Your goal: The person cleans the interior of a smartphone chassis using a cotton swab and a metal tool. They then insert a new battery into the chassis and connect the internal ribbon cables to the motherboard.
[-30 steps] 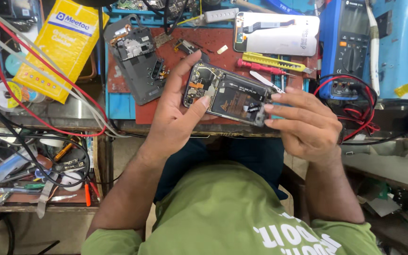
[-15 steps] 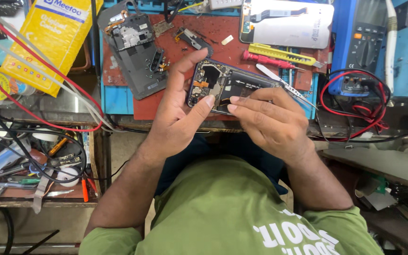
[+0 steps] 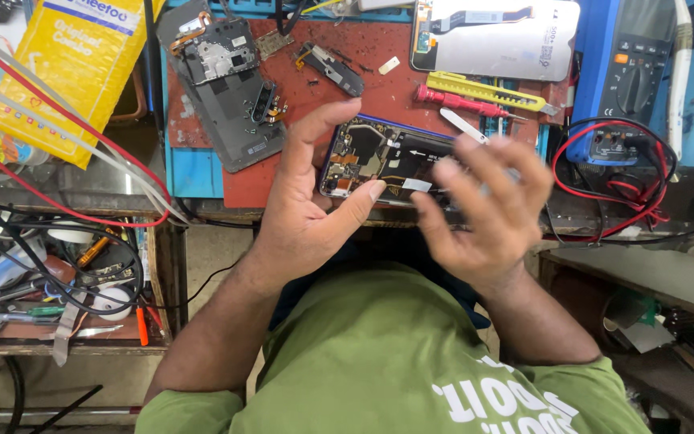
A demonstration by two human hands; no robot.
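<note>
**Opened phone held over the red mat**

The left hand (image 3: 311, 205) grips the opened dark smartphone with its back cover off (image 3: 387, 161), thumb pressed on its near edge and a finger curled over the far end, just above the red work mat (image 3: 379, 88) on the table. The right hand (image 3: 483, 213) hovers spread open beside the phone's other end; it is blurred, so whether a fingertip touches is unclear. The phone looks light, stiff and fragile, with bare boards and ribbon cables, so the rim seems the safest place to grip. Beyond the phone lie a grey detached phone frame (image 3: 230, 88), a yellow-handled tool (image 3: 483, 90) and a blue multimeter (image 3: 624, 76). The hands hide the phone's lower right part.
</note>
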